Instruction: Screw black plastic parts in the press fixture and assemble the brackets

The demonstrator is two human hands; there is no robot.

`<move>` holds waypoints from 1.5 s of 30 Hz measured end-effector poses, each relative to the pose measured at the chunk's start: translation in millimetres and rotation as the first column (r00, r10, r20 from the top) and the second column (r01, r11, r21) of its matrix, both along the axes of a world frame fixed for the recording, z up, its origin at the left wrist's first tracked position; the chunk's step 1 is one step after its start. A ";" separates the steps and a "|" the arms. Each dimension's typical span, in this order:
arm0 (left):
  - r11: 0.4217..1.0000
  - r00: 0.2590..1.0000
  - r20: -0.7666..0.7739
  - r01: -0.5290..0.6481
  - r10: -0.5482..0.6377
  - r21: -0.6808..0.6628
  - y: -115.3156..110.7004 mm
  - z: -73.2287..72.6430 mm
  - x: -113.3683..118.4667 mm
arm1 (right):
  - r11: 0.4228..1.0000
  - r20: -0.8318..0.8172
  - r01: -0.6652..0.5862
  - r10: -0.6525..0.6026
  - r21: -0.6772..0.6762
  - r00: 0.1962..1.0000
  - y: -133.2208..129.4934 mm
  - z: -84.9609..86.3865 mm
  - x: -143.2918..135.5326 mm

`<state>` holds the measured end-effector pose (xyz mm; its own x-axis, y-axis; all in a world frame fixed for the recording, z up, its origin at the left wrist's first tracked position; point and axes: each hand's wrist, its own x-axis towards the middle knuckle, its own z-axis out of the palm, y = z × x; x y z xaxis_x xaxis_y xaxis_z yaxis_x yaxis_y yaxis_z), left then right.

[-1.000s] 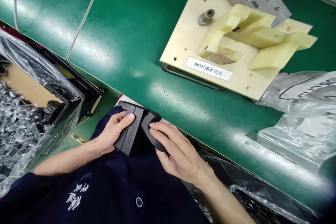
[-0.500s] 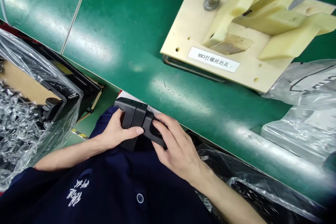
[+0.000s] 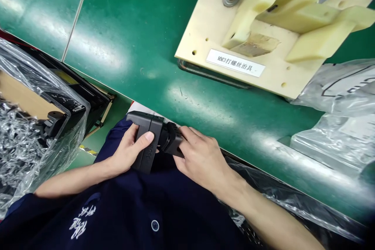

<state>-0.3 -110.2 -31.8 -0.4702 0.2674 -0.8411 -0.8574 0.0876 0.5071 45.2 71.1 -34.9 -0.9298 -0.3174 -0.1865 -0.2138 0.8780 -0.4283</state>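
Note:
Close to my body, below the bench edge, my left hand (image 3: 129,149) grips a black plastic housing (image 3: 148,140), its thumb pressed on the near face. My right hand (image 3: 202,154) has its fingers wrapped round a smaller black plastic piece (image 3: 173,140) at the housing's right side. That piece looks turned and stands against the housing; whether the two are joined I cannot tell. My right fingertips are partly hidden behind the small piece.
A cream fixture plate (image 3: 202,27) with a yellow cradle (image 3: 316,15) and a metal post stands on the green bench (image 3: 140,58). Clear plastic bags (image 3: 336,140) lie at the right. At the left is a plastic-lined black crate (image 3: 79,97) with wrapped black parts.
My right hand has shifted slightly right and turned the smaller black piece, exposing a ridged section beside the housing. My left thumb has moved up and left on the housing.

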 end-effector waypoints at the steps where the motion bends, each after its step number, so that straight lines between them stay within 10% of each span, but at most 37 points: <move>1: 1.000 1.000 0.015 -0.008 0.009 -0.018 0.8 1.4 0.3 | 0.999 0.027 -0.023 0.022 0.029 0.999 -0.4 3.4 -1.3; 16: 0.984 0.939 0.315 -0.095 0.140 -0.152 8.5 6.1 16.5 | 0.853 -0.065 -0.314 0.373 0.417 0.926 -19.5 -4.8 -20.0; 22: 0.980 0.895 0.419 -0.084 0.154 -0.181 10.6 0.9 19.5 | 0.834 0.185 -0.429 0.387 0.346 0.903 -25.5 -4.0 -28.0; 29: 0.970 0.976 -0.217 -0.048 -0.005 -0.237 -6.7 -13.5 23.1 | 0.891 0.463 -0.451 0.420 -0.048 0.780 -34.8 6.0 -15.2; 37: 0.973 0.904 -0.397 -0.211 0.157 -0.097 -11.3 -17.0 3.9 | 0.919 0.090 -0.385 0.378 0.089 0.922 -32.6 14.1 -6.2; 45: 0.982 0.962 -0.267 -0.096 0.050 -0.164 -13.8 -3.9 -14.4 | 0.965 -0.358 -0.140 0.052 -0.223 0.932 -11.0 9.9 -10.2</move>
<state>-14.7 -124.0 -35.7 -0.6919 0.0848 -0.7170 -0.7048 0.1364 0.6962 35.0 60.1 -25.0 -0.8847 -0.4028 0.2348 -0.4650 0.7254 -0.5075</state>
